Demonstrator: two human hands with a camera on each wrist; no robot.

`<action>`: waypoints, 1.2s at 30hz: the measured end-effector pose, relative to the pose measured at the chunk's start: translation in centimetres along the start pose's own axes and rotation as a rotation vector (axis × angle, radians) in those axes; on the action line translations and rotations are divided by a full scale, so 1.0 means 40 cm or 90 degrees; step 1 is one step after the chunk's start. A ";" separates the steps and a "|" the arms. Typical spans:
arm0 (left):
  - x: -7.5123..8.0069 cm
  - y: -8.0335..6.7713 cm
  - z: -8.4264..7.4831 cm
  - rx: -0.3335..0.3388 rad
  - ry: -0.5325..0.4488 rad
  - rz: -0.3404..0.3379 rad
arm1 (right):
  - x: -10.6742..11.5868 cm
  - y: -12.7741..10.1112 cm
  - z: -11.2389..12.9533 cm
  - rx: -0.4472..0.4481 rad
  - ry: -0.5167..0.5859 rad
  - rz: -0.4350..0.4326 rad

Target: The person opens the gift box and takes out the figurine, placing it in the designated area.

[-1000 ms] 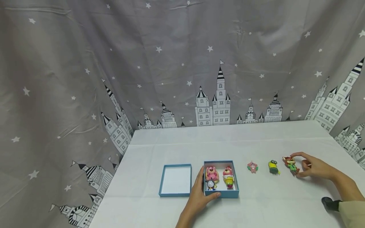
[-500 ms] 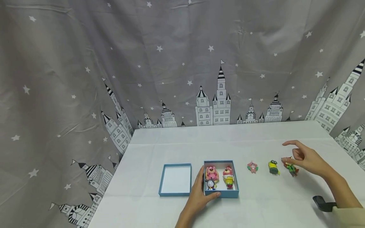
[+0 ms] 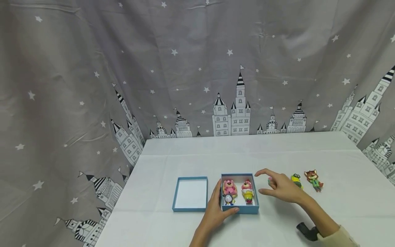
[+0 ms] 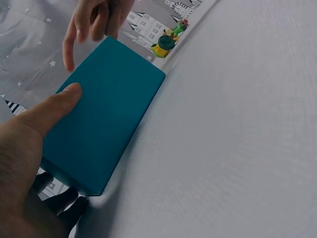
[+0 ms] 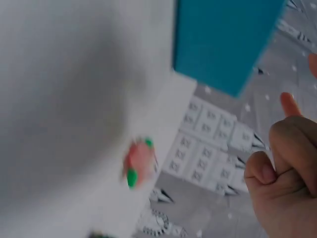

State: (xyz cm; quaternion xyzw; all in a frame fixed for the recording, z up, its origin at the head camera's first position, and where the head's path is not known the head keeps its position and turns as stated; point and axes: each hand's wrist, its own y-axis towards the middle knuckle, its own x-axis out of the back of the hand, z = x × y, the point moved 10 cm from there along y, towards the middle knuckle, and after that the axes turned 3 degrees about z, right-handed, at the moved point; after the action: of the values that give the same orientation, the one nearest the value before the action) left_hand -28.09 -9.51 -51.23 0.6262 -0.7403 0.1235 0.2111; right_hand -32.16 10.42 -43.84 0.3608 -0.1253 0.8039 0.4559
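Observation:
An open blue box (image 3: 240,209) holds two pink bear figures (image 3: 229,187) and a small black-and-white figure (image 3: 228,199). My left hand (image 3: 219,206) grips its near left corner, with the thumb (image 4: 52,110) on the front wall (image 4: 106,116) and the fingers along the left side. My right hand (image 3: 269,185) hovers just right of the box, fingers loosely spread and holding nothing. It covers most of a small pink figure (image 3: 270,179), which is blurred in the right wrist view (image 5: 138,161). A yellow figure (image 3: 296,180) and a fox figure (image 3: 314,179) lie further right.
The box's blue lid (image 3: 190,194) lies upside down just left of the box. Everything sits on a white table (image 3: 247,151) with a grey star-and-castle curtain (image 3: 197,68) behind it and to the left. A black wrist strap (image 3: 305,231) is on my right forearm.
My right hand let go of the fox figure, left it on the table, and swept left to hover over the pink figure beside the box. The left hand stayed put.

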 end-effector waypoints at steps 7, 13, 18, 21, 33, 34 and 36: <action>0.001 -0.001 -0.001 0.000 0.011 0.003 | -0.091 0.030 -0.010 -0.029 -0.062 0.069; 0.004 -0.002 -0.005 -0.015 0.012 0.000 | -0.126 0.050 -0.018 -0.072 -0.074 0.094; 0.004 -0.002 -0.009 -0.022 0.011 0.001 | -0.133 0.063 -0.014 -0.098 -0.123 0.078; 0.005 -0.002 -0.011 -0.023 0.010 0.000 | -0.135 0.066 -0.011 -0.109 -0.150 0.074; 0.003 -0.001 -0.011 -0.024 0.012 0.001 | -0.138 0.069 -0.010 -0.139 -0.215 0.083; 0.003 -0.001 -0.011 -0.025 0.013 0.000 | -0.138 0.069 -0.010 -0.144 -0.216 0.083; 0.003 0.000 -0.011 -0.025 0.013 0.000 | -0.138 0.071 -0.012 -0.153 -0.218 0.080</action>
State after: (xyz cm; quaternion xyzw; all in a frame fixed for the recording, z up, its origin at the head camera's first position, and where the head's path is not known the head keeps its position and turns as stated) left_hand -28.01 -9.41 -50.79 0.6209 -0.7403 0.1153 0.2307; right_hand -32.91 5.55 -47.65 0.4267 -0.3181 0.7372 0.4163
